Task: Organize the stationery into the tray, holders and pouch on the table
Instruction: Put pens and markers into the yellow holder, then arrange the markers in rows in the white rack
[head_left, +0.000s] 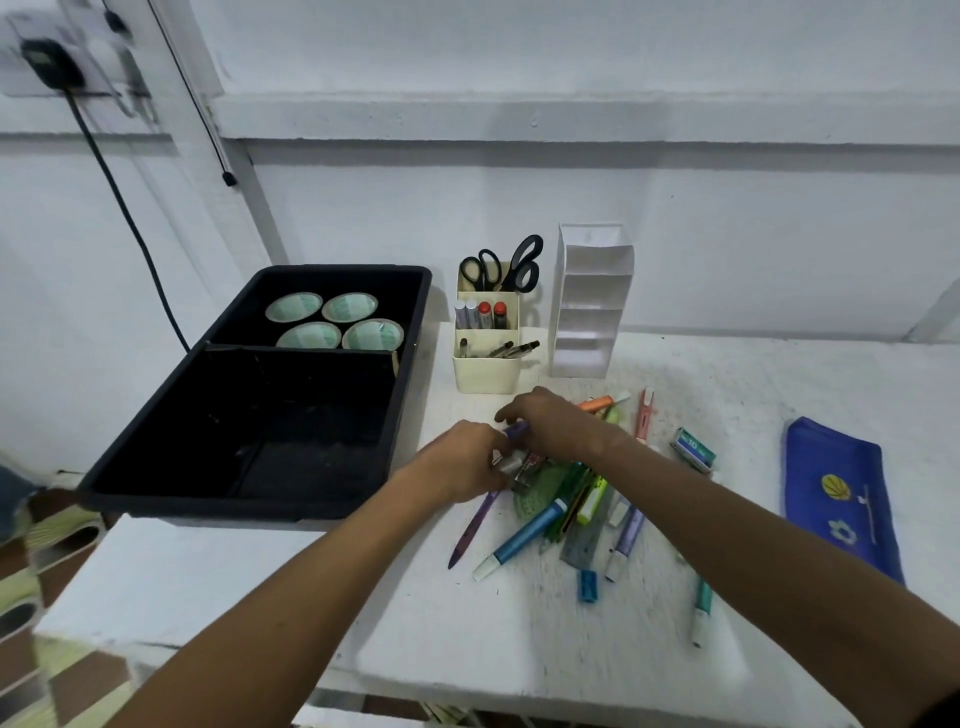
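Observation:
A loose pile of stationery (566, 512) lies on the white table (363, 597): pens, markers, a grey ruler, a green protractor, a small blue box. My left hand (460, 462) grips a metal clip or stapler-like piece (511, 465) at the pile's near-left edge. My right hand (548, 421) reaches over the pile's far side, its fingers curled round a purple item (517, 430). The black tray (156, 462) sits left, with several tape rolls (335, 320) in its far compartment. A cream holder (485, 371) with scissors and markers and an empty white tiered holder (587, 358) stand behind. A blue pouch (836, 499) lies right.
The tray overhangs the table's left edge. A black cable (130, 218) runs down the wall from a socket at top left. A teal-and-white pen (701, 613) and a small blue sharpener-like piece (588, 586) lie near the front. Patterned floor shows below left.

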